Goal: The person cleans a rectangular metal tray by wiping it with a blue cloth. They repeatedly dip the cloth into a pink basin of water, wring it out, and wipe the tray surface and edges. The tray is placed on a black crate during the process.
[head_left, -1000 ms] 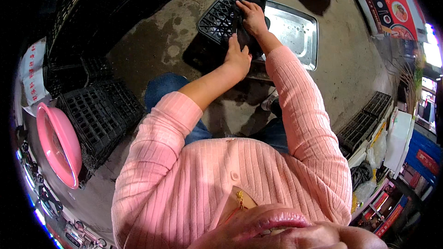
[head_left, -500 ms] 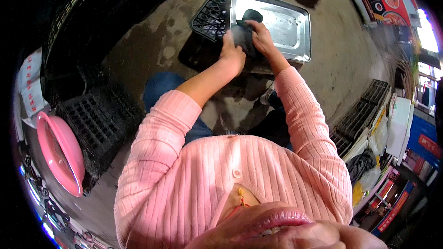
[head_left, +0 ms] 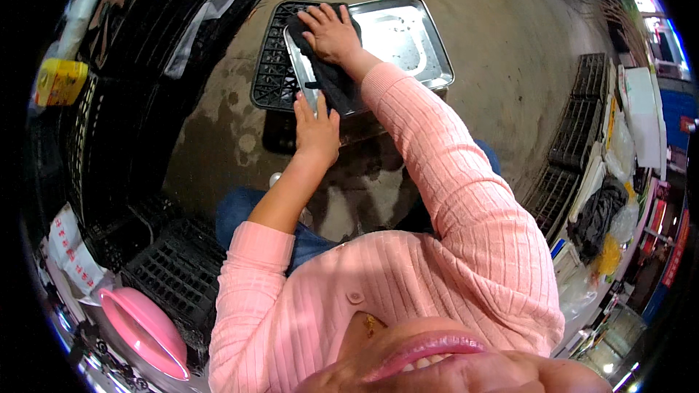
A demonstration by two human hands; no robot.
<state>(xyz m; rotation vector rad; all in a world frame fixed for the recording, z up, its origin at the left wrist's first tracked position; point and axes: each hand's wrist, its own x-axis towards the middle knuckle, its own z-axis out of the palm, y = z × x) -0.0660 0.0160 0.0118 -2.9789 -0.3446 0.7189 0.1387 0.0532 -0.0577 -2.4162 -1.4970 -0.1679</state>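
A shiny rectangular metal tray [head_left: 426,44] rests on top of a dark plastic crate [head_left: 268,76], with water drops on its bottom. Spread over the tray's left part is a dark cloth [head_left: 336,91]. My right hand [head_left: 331,35] lies flat on that cloth with its fingers spread, pressing it against the tray. At the tray's near left corner, my left hand [head_left: 317,131] touches the rim with its fingers stretched out. The part of the tray under the cloth and my right hand is hidden.
Dark crates are stacked along the left, one [head_left: 178,269] beside a pink basin [head_left: 145,331]. A yellow container [head_left: 61,81] stands at the far left. More dark crates [head_left: 571,127] and plastic bags [head_left: 619,145] line the right side. Wet patches mark the concrete floor [head_left: 218,113].
The cloth, bunched between both hands before, now lies spread on the tray. My right hand has flattened onto it, and my left hand has let go and moved to the tray's near left corner.
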